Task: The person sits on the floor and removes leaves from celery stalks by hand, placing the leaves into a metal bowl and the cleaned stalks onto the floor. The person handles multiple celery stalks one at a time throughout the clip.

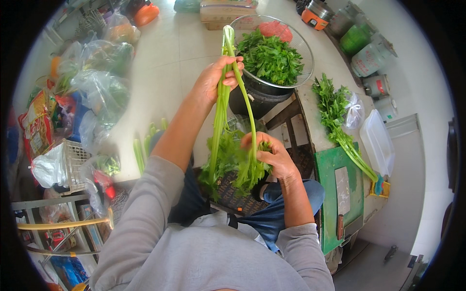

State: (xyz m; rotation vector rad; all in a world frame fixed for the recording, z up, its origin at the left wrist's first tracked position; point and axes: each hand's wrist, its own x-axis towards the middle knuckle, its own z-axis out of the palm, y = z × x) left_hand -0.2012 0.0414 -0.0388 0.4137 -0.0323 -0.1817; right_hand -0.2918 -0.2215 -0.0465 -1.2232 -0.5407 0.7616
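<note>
A bunch of celery (220, 109) hangs over my lap, root end up and leaves down. My left hand (220, 76) is closed around its stalks near the upper end. Lower down, my right hand (273, 152) has its thumb and fingers at the leafy part of one stalk that stands apart from the others; some leaves show by the fingers. Beyond my hands, green celery leaves (271, 60) and a red mesh (276, 31) lie in a round wire-mesh strainer (312, 54), which rests on a black bucket (255, 98).
At the right, a cleaver (342, 192) lies on a green cutting board (327, 182). Beside it are another celery bunch (336, 127) and a white plastic tray (376, 143). Celery stalks (140, 154) stand left of my knee. Plastic bags of vegetables (105, 87) and a basket (74, 163) line the left.
</note>
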